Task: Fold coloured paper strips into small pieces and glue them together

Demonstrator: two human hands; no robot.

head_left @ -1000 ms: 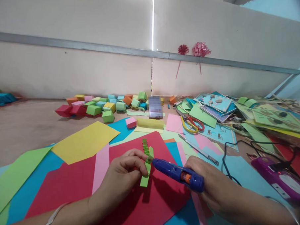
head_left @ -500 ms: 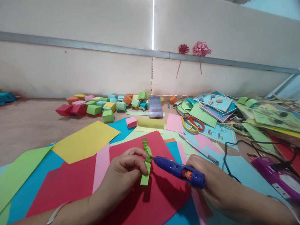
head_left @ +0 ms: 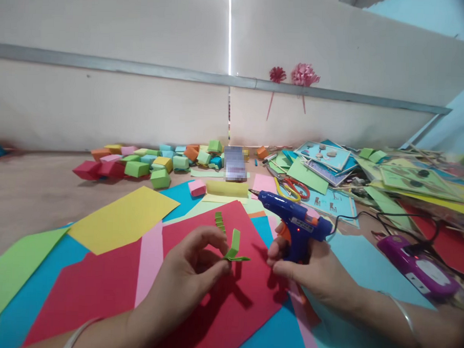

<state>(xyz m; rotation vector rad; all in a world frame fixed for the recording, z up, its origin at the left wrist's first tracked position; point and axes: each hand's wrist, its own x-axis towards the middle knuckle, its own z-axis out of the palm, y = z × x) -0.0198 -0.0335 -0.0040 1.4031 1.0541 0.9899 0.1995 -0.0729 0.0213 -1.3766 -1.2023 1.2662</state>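
Pinched between the thumb and fingers of my left hand (head_left: 197, 267) is a folded green paper strip (head_left: 235, 244), one flap standing up and another pointing right. Behind those fingers a fringed green paper piece (head_left: 219, 221) shows; whether it joins the strip I cannot tell. My right hand (head_left: 308, 264) is wrapped round the handle of a blue glue gun (head_left: 292, 212) with an orange trigger. Its nozzle points up and left, apart from the strip. Both hands are above a red paper sheet (head_left: 250, 293).
Coloured sheets spread around, including a yellow one (head_left: 126, 220). Several paper cubes (head_left: 136, 169) sit at the back left. Scissors (head_left: 293, 189) and picture cards (head_left: 325, 156) lie at the back right. The glue gun's black cord runs to a purple power strip (head_left: 416, 264).
The glue gun has swung up and away from the green strip, its handle now showing. My left hand has turned the strip, so its flap stands upright. The view has shifted slightly right.
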